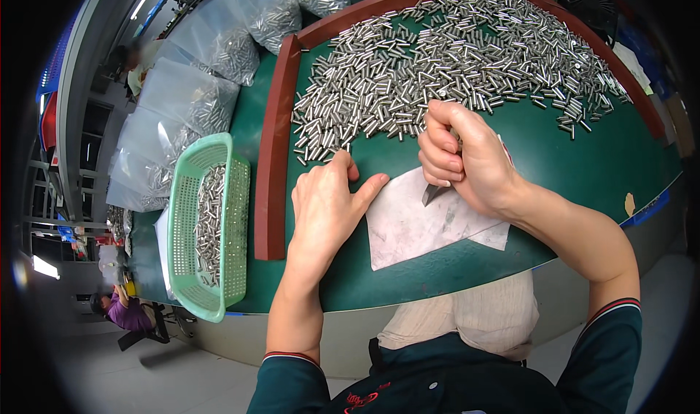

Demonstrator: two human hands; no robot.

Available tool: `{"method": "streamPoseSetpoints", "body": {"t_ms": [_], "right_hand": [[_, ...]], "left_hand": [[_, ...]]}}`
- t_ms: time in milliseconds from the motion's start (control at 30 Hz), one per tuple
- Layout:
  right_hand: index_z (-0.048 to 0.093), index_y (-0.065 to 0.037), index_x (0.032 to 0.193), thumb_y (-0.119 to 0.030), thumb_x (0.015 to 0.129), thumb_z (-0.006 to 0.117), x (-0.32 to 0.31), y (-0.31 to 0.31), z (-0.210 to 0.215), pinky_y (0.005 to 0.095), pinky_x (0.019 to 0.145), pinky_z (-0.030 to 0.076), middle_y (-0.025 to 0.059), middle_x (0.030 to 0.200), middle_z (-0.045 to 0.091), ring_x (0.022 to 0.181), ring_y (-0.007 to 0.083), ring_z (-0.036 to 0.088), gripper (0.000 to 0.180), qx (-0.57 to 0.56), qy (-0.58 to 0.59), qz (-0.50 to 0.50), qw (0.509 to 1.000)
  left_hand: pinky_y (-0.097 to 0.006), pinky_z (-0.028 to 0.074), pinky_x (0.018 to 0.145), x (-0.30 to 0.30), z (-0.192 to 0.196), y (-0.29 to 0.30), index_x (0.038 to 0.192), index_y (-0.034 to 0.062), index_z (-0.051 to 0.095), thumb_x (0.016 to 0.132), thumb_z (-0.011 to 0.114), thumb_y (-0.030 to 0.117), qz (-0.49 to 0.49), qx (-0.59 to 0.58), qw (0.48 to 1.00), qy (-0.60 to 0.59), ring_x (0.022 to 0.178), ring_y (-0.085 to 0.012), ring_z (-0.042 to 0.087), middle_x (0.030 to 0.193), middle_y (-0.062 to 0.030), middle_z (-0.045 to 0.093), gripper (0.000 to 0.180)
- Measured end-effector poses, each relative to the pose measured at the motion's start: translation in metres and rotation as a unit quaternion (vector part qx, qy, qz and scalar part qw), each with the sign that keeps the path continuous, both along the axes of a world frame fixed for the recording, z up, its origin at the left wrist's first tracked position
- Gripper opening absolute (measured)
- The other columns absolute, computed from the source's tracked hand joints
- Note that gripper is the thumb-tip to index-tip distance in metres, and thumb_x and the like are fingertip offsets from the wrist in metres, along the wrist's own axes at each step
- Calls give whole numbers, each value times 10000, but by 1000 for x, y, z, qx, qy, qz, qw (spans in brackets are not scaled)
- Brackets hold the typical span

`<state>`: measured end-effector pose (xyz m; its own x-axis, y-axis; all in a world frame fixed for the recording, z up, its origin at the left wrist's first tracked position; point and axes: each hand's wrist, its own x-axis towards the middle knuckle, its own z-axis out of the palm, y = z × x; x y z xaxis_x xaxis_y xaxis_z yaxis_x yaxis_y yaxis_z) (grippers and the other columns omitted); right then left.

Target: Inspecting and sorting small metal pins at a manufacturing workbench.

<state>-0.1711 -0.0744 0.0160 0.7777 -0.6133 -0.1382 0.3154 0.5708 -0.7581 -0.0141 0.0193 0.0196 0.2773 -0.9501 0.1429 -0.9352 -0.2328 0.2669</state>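
A wide heap of small shiny metal pins [408,71] lies on the green tabletop [335,275]. At the heap's near left edge is my left hand [324,202], palm down, thumb stretched away from the fingers; its fingertips touch or nearly touch the closest pins. My right hand [467,155] is closed in a fist around a dark pointed metal tool [433,193], most of it hidden in the palm. The tool's tip points down over a smudged white cloth [415,228], which lies on the table between and below my hands.
Red-brown wooden rails [271,159] border the heap on the left, back and right. Left of them stands a light green perforated basket [235,246] holding more pins. Clear plastic bags of pins [211,107] line the far left. A person in purple [130,313] sits beyond.
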Motion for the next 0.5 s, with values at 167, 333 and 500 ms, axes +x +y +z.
{"method": "streamPoseSetpoints", "body": {"t_ms": [167, 333, 500], "right_hand": [[271, -127, 546, -273, 913, 308, 0, -1, 0, 227, 397, 202, -30, 428, 256, 385, 69, 192, 397, -45, -14, -8, 999], [275, -123, 546, -273, 913, 310, 3, 0, -1, 226, 390, 192, -30, 421, 253, 381, 68, 184, 398, -51, -17, -24, 998], [275, -122, 547, -271, 912, 310, 2, 1, -1, 230, 389, 191, -28, 418, 256, 377, 69, 190, 396, -60, -20, -24, 998]], "left_hand": [[-350, 383, 449, -1, -2, -1, 608, 6, 504, 702, 687, 293, -5, 48, 999, 10, 443, -228, 511, 476, -104, 500, 353], [-323, 369, 443, 4, -7, -1, 629, -3, 520, 727, 669, 235, -35, 43, 996, 71, 435, -193, 483, 484, -94, 489, 297], [-315, 380, 458, 17, 11, -3, 663, -1, 556, 708, 673, 195, 0, 77, 987, 144, 443, -161, 495, 471, -71, 485, 233]]}}
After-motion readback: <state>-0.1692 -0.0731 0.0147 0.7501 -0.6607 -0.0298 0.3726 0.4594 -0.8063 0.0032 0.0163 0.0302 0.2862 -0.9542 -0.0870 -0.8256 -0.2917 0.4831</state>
